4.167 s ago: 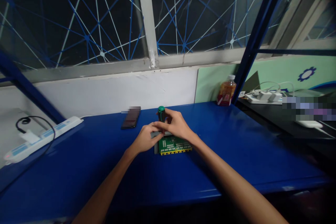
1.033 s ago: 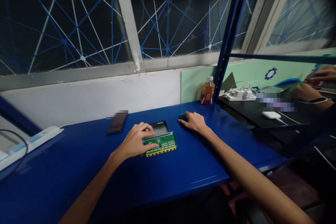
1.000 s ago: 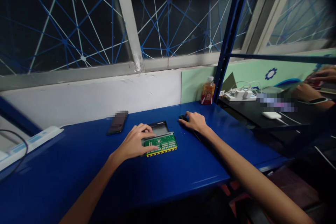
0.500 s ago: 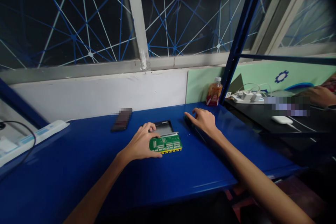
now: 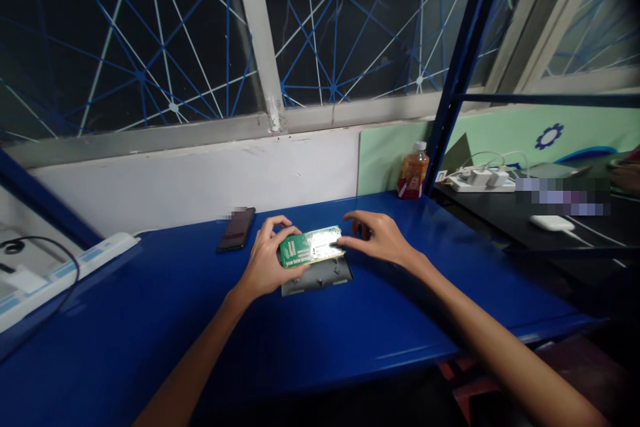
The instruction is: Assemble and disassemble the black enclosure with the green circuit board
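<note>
My left hand (image 5: pixel 265 259) grips the left end of a green circuit board (image 5: pixel 310 247) and holds it lifted and tilted above a grey casing tray (image 5: pixel 320 275) that lies on the blue table (image 5: pixel 150 320). My right hand (image 5: pixel 377 237) hovers at the board's right end with fingers spread, its fingertips at or just touching the edge. The screwdriver seen earlier is hidden, likely behind my right hand.
A dark phone (image 5: pixel 236 229) lies behind my left hand. A white power strip (image 5: pixel 75 267) with a black cable sits at the far left. A juice bottle (image 5: pixel 413 171) stands by the blue post. A neighbouring black desk (image 5: pixel 525 220) holds chargers and a white mouse.
My left hand has lifted the green board off the grey tray and tilted it up. My right hand left the spot to the right and came over to the board's right end.
</note>
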